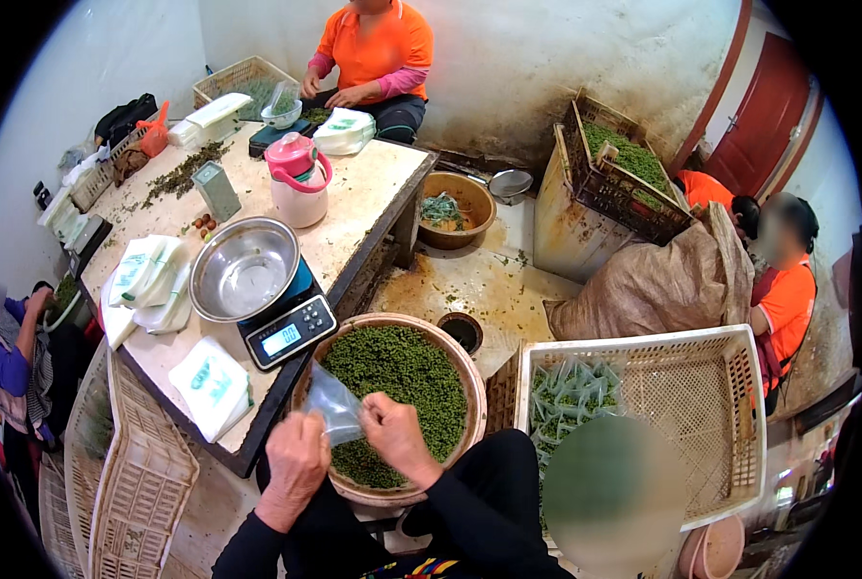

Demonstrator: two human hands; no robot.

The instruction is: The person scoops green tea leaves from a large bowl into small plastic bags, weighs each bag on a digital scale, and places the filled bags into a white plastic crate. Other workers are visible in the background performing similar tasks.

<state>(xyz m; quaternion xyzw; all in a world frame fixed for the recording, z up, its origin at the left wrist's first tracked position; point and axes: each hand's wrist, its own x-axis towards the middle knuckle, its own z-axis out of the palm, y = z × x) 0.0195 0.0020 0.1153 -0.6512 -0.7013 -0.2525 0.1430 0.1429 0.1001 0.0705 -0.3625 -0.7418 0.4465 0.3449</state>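
A clear plastic bag [338, 398] is stretched between my hands above a round basin [475, 396] full of small green berries [392, 355], which look like green peppercorns. My left hand [296, 461] is closed on the bag's left side. On its right side, my right hand [399, 439] pinches the bag near the top edge. The bag looks flat, with no berries visible in it. Left of the basin, a digital scale [292, 331] on the table carries a steel bowl [246, 272] with nothing in it. Printed plastic bags [209, 388] lie stacked beside the scale.
To my right, a cream plastic crate [682, 386] holds several filled bags [575, 391]. A pink thermos [298, 183] stands on the table [373, 193]. Beyond are a brown basin [457, 209], a brown sack [667, 280] and a dark crate of greens [629, 159]. Several people sit around.
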